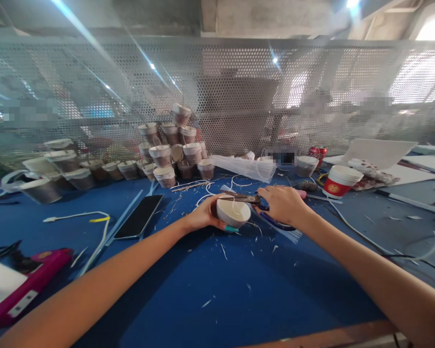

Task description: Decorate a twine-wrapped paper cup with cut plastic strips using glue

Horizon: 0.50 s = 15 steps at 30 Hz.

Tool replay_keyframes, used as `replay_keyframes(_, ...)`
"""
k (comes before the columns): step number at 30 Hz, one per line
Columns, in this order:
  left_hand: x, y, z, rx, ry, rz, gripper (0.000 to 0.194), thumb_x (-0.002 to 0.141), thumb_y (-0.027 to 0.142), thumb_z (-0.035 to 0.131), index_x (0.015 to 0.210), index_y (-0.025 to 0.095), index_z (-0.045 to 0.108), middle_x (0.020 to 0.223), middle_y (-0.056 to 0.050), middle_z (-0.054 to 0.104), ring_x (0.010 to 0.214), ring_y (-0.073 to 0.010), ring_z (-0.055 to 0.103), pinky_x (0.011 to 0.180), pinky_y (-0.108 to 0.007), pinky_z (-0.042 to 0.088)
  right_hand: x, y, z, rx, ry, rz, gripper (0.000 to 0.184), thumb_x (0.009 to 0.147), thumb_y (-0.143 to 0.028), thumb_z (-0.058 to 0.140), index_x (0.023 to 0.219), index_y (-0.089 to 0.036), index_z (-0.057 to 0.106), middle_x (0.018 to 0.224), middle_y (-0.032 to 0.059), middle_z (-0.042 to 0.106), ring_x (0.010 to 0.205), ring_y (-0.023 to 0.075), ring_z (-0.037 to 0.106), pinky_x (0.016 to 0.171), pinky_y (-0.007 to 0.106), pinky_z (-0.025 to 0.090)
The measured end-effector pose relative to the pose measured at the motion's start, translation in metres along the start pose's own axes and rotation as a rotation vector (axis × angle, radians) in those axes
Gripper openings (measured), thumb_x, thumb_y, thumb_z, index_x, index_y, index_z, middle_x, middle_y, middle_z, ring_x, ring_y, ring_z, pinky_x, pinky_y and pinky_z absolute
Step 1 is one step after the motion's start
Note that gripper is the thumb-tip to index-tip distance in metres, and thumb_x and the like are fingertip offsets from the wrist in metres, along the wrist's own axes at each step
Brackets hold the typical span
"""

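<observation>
My left hand (202,214) is wrapped round a small white-rimmed pot (235,218), tilted so its pale inside faces me. A teal-coloured nail shows at its lower edge. In my right hand (281,203) is a pair of scissors (253,198) with dark blue handles; the fingers are closed round them. The blades lie across the pot's far rim, with a thin white strand beside them. I cannot tell whether the blades touch the pot. Thin white scraps lie on the blue tabletop (217,290) around both hands.
Similar pots (165,177) are stacked at the back, with more at the left. A phone (139,217) lies left of my hands, near a magenta power strip (39,280). On the right are red-and-white paper cups (339,186), cables and a white marker (416,204). Behind runs a perforated metal screen (235,101).
</observation>
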<state>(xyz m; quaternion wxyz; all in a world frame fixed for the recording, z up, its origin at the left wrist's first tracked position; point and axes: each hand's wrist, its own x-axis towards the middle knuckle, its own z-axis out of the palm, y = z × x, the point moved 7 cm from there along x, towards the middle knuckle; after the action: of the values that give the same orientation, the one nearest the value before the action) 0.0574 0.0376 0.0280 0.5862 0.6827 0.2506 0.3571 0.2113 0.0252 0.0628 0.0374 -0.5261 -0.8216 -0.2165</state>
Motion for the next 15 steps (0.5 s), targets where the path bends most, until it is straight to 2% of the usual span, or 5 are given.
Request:
replay_keyframes(6, -0.0008, 0.0018, 0.0005, -0.027, -0.018, -0.023, 0.069, 0.037, 0.006, 0.079, 0.101, 0.017, 0.057, 0.098, -0.005, 0.065, 0.096, -0.0232, 0.057, 0.089, -0.041, 0.041, -0.0008, -0.0027, -0.0006, -0.007, 0.021, -0.002, 0.041, 0.082, -0.048, 0.032, 0.094, -0.017, 0.055, 0.082, 0.0086, 0.064, 0.075, 0.0232, 0.059, 0.061, 0.03, 0.036)
replay_keyframes(15, -0.0011, 0.0013, 0.0002, -0.01, -0.01, -0.027, 0.068, 0.037, 0.008, 0.08, 0.1, 0.016, 0.058, 0.096, -0.006, 0.066, 0.093, -0.024, 0.059, 0.087, -0.043, 0.043, -0.0001, -0.002, -0.0001, 0.008, -0.019, 0.024, 0.038, 0.081, -0.047, 0.035, 0.09, -0.018, 0.057, 0.081, 0.0083, 0.065, 0.075, 0.022, 0.06, 0.06, 0.028, 0.035)
